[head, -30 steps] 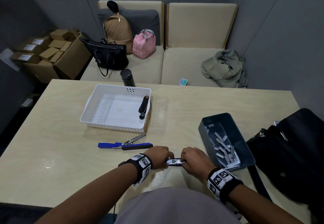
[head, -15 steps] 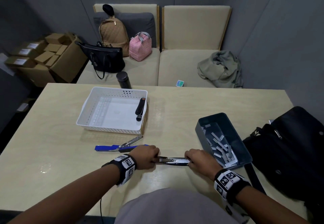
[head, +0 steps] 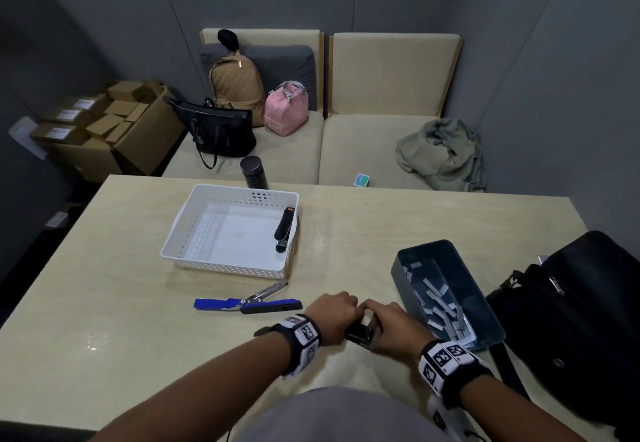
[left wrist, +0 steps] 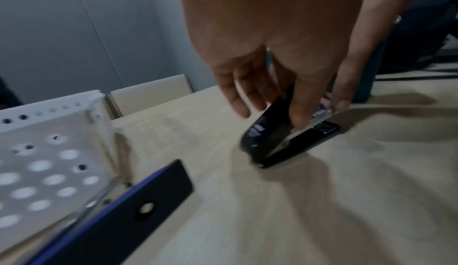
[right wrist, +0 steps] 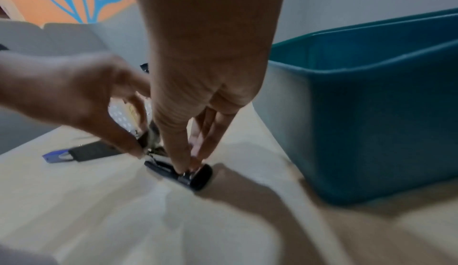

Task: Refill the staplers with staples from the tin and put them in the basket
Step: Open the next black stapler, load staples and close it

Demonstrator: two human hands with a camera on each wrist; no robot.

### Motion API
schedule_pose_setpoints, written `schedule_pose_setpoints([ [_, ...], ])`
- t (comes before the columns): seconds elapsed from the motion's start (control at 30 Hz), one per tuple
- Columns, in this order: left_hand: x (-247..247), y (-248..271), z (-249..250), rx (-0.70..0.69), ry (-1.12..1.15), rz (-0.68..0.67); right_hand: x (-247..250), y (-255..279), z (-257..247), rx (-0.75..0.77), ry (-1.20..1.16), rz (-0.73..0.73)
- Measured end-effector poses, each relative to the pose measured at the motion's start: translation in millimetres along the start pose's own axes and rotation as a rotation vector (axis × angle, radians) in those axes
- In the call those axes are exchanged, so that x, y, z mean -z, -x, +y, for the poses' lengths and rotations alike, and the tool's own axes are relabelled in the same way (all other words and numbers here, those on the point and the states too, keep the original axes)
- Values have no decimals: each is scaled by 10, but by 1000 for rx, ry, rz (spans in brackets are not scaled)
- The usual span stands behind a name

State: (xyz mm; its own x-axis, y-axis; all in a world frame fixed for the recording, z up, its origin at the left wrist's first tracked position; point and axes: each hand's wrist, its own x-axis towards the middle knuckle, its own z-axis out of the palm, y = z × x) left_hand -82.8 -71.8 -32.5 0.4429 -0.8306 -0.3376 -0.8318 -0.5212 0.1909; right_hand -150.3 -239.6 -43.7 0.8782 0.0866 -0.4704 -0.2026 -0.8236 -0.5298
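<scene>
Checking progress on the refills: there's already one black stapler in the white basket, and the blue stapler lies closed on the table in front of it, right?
Not quite. The blue stapler lies swung open on the table, as the head view shows. The black stapler is indeed in the white basket.

Dim room, soft overhead light; wrist views motion-blurred, head view bowed at edges

The pale wooden table (head: 415, 220) carries a white basket (head: 180, 234), teal tin (head: 401, 268) (staples inside), opened blue stapler (head: 247, 304), black stapler (head: 360, 332) and black bag (head: 571, 320).
</scene>
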Motion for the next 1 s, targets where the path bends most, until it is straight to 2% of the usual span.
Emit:
schedule_pose_setpoints([
  [0.13, -206, -39, 60, 141, -45, -107, 48, -85, 36, -73, -107, -203],
  [0.2, -207, -11, 35, 174, -44, -136, 84, -109, 7, -80, -96, -257],
  [0.33, -60, 4, -53, 118, -23, -127, 121, -178, -130, -76, -148, -254],
  [0.43, 185, 1, -177, 69, 12, -64, 203, -254, -330, -37, -123, -294],
  [0.5, 361, 47, -310, 31, 86, 28, 310, -300, -497, -21, -167, -289],
  [0.57, 493, 111, -477, 102, 293, 179, 427, -392, -648, -12, -287, -272],
  [0.63, 557, 138, -635, 331, 557, 319, 549, -502, -814, -14, -404, -205],
  [0.67, 602, 144, -697, 468, 719, 334, 602, -544, -915, -9, -469, -168],
  [0.73, 733, 166, -784, 645, 1215, 240, 676, -665, -1141, 15, -569, -103],
  [0.8, 864, 184, -836, 673, 1717, 72, 715, -821, -1357, 49, -606, -69],
  [0.83, 913, 194, -885, 664, 1789, 65, 734, -897, -1465, 66, -614, -70],
  [0.87, 956, 192, -941, 665, 1769, 126, 745, -984, -1550, 71, -623, -85],
  [0.93, 960, 181, -1133, 686, 1610, 307, 774, -1123, -1696, 88, -611, -129],
  [1.0, 951, 215, -1401, 735, 1439, 406, 810, -1270, -1787, 106, -531, -157],
])
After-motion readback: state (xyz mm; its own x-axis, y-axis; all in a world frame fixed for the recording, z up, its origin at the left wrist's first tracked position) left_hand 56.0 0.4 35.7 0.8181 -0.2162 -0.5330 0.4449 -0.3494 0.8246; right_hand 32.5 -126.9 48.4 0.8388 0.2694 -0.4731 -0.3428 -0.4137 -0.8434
